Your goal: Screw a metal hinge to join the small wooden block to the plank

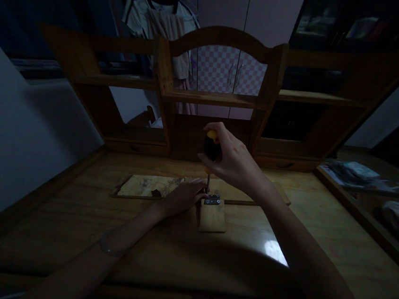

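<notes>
My right hand (232,155) is wrapped round the black and yellow handle of a screwdriver (212,146), which stands upright with its shaft pointing down. The tip meets the far side of a small metal hinge (212,200). This hinge lies across the joint between a long wooden board (241,193) and a small square wood piece (213,217). Beside the tip, my left hand (188,195) rests on the board with its fingers closed near the hinge's left end; whatever they pinch is too small to make out.
The boards lie on a wooden desk (133,237) with a glossy top. A wooden shelf unit (219,99) rises at its back edge. Plastic-wrapped items (357,173) lie on a surface to the right. Behind hang clothes (166,20) before a pink cupboard (221,9).
</notes>
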`<state>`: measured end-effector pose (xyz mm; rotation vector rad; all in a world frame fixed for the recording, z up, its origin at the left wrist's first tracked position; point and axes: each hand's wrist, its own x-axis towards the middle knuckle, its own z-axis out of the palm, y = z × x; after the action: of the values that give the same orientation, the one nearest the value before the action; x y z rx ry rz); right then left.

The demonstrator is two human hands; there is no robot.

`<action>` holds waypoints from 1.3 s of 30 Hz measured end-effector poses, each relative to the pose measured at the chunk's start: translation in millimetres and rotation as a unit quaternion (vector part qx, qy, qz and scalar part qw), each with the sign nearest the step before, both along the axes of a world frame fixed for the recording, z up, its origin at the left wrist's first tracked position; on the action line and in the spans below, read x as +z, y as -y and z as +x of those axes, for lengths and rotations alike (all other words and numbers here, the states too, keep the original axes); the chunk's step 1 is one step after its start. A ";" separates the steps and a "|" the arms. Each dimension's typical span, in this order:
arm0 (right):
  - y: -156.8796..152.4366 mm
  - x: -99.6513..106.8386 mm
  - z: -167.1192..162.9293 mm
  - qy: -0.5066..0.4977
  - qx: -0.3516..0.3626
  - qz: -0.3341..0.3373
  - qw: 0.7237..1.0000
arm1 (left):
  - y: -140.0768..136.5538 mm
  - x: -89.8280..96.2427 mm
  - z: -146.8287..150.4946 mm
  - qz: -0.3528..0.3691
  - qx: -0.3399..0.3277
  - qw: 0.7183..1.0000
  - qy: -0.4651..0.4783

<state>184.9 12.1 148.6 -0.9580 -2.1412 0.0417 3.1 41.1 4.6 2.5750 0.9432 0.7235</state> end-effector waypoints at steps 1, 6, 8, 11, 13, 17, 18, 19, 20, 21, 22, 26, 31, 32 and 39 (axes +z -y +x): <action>-0.4 -0.4 -0.1 -0.004 0.002 0.000 1.000 | -0.3 0.0 0.1 0.003 0.003 1.000 -0.003; -1.2 -0.7 1.7 -0.006 -0.002 0.007 1.000 | -0.7 0.4 -0.4 -0.011 0.004 1.000 0.011; -0.9 0.4 3.1 0.002 -0.003 0.006 1.000 | -0.6 0.6 -1.3 -0.030 0.002 0.999 0.027; 0.7 2.8 4.4 0.016 -0.007 0.003 1.000 | -1.3 -0.2 -2.5 -0.059 -0.011 0.997 0.050; 1.6 3.9 4.3 0.023 -0.015 0.003 1.000 | -2.5 -1.5 -3.0 -0.076 -0.020 0.995 0.066; -0.3 2.7 3.4 0.020 -0.035 0.011 0.999 | -4.3 -2.8 -2.7 -0.104 -0.019 0.991 0.080; -1.4 2.1 3.5 0.016 -0.036 0.013 0.999 | -4.2 -2.4 -2.5 -0.112 -0.018 0.990 0.081; -2.4 1.6 3.7 0.011 -0.034 0.015 0.999 | -3.8 -1.8 -2.4 -0.119 -0.017 0.989 0.084; -3.2 1.4 4.0 0.008 -0.030 0.017 0.999 | -3.3 -1.0 -2.2 -0.126 -0.016 0.988 0.089; -3.4 1.5 4.5 0.006 -0.025 0.017 1.000 | -2.6 -0.1 -2.0 -0.132 -0.017 0.987 0.094; -3.2 2.0 5.0 0.005 -0.020 0.017 1.000 | -1.9 0.8 -1.8 -0.139 -0.018 0.985 0.100; 0.6 4.4 6.1 0.015 -0.011 0.003 1.000 | -0.2 3.2 -1.4 -0.174 -0.030 0.977 0.116; -1.0 2.9 5.4 0.016 -0.023 0.007 1.000 | -2.0 0.3 -1.4 -0.174 -0.019 0.976 0.126; -2.2 2.4 5.3 0.011 -0.027 0.014 0.999 | -2.5 -0.7 -1.4 -0.171 -0.013 0.977 0.125; -3.3 2.9 4.2 -0.001 -0.019 0.028 0.999 | -1.5 -3.0 -0.6 -0.156 -0.011 0.983 0.100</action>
<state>189.1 15.4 151.5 -0.9646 -2.1097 -0.0362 2.5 42.6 1.6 2.1927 0.8843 0.7447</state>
